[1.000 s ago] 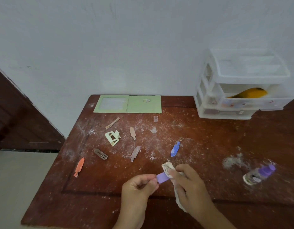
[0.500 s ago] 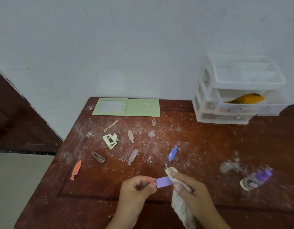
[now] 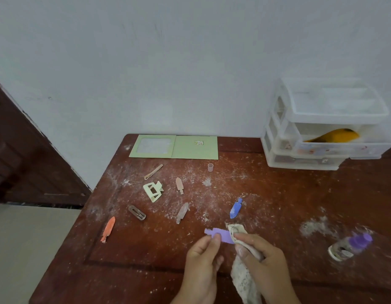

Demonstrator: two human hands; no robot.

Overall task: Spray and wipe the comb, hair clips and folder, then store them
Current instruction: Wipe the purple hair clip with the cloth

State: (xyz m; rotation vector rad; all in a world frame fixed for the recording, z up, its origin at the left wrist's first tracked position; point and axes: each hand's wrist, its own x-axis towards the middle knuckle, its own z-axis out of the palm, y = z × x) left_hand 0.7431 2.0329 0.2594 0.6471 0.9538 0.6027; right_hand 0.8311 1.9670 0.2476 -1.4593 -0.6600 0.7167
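Pinching a purple hair clip (image 3: pixel 220 235) between thumb and fingertip, my left hand (image 3: pixel 203 266) held it just above the near part of the dusty brown surface (image 3: pixel 278 205). My right hand (image 3: pixel 264 264) gripped a pale cloth (image 3: pixel 245 279), its bunched end wrapped over the clip's right end while the rest hung down toward me.

To my right, a small spray bottle (image 3: pixel 349 246) with a purple cap lay on its side, blurred, near a patch of white dust.

Just beyond my hands lay a blue hair clip (image 3: pixel 235 209). Further left were a dusty pink clip (image 3: pixel 182 212), a brown rectangular clip (image 3: pixel 136 212) and, near the left edge, an orange clip (image 3: pixel 108 229).

Past these sat a pale green claw clip (image 3: pixel 153 191), a beige clip (image 3: pixel 179 185) beside it, and a thin tan clip (image 3: pixel 153 172) lying at a slant. A tiny clear cap (image 3: pixel 210 167) stood upright toward the back.

At the far edge, against the white wall (image 3: pixel 168 62), a green folder (image 3: pixel 174 147) lay open and flat. In the far right corner stood a clear plastic drawer unit (image 3: pixel 321 132) with its upper two drawers pulled out; something orange-yellow (image 3: pixel 332 135) lay in the middle one.
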